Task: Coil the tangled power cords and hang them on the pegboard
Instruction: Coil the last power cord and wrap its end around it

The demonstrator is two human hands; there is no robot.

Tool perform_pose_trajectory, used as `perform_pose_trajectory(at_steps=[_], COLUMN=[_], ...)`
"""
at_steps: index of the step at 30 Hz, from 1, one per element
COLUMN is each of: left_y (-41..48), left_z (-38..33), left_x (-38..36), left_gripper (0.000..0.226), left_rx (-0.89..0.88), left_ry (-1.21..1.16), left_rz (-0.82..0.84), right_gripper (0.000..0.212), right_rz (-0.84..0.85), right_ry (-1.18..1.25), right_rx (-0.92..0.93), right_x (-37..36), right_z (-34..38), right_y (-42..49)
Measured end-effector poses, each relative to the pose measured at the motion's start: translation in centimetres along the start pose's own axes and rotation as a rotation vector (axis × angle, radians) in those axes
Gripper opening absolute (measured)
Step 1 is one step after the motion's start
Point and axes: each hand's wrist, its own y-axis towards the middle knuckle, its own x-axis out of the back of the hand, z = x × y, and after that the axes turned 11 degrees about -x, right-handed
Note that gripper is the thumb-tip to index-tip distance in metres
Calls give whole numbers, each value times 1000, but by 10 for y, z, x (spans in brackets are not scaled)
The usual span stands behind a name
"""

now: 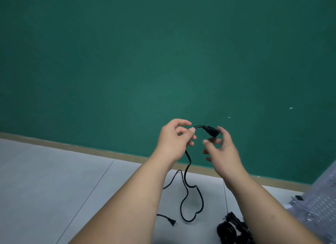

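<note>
Bare left hand (172,140) and bare right hand (223,152) in front of the green wall (163,62); smooth bare left forearm (131,198) and right forearm (263,207) below the wall; short, trimmed nails (191,129) on both thumbs

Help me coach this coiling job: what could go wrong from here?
1. The cord hangs from the left hand into crossing loops on the floor; pulling up may tighten a kink.
2. Its plug lies loose and could snag on the pile of cords nearby.
3. The right hand is not gripping the connector yet; that end may slip.
</note>
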Motion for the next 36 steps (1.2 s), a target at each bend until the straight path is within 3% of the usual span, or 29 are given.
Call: perform_pose_trajectory(at_steps=[5, 9, 13, 16, 18, 21, 23, 25, 27, 30, 33, 36], left_y=[1, 16, 30, 38, 42, 42, 40, 39, 41, 45, 54, 57], left_z=[12, 23, 34, 39, 45, 60, 65, 64, 65, 65, 65, 77], left_x=[-5, -5, -6, -2, 2, 4, 1, -1, -2, -5, -1, 11], left_gripper=[14, 16, 21, 32, 37, 17, 11, 24, 30, 32, 32, 38], left_rx=[183, 286, 332, 295, 215, -64, -152, -122, -10, 83, 157, 123], left_ry=[-264, -549, -690, -579, -261, 297, 489, 399, 85, -179, -216, 64], left_rz=[-97, -216, -273, -290, -200, 48, 151, 190, 213, 87, -156, -151], right_gripper=[47, 72, 22, 11, 17, 18, 18, 16, 14, 14, 17, 15], right_rz=[137, 235, 429, 316, 214, 128, 78, 46, 56, 101, 156, 164], right_ry=[-66, -81, -166, -81, 8, 114, 186, 187, 181, 126, 16, 65], right_rx=[-9, -64, -39, 88, 151, 204, 201, 188, 145, 44, 0, 3], right_x=[-3, -14, -18, -16, -14, -12, -11, -10, -11, -12, -14, -19], right_z=[-11, -12, -10, -7, -5, -5, -4, -5, -7, -13, -18, -14], right_y=[2, 9, 10, 19, 28, 38, 43, 50, 57, 63, 64, 56])
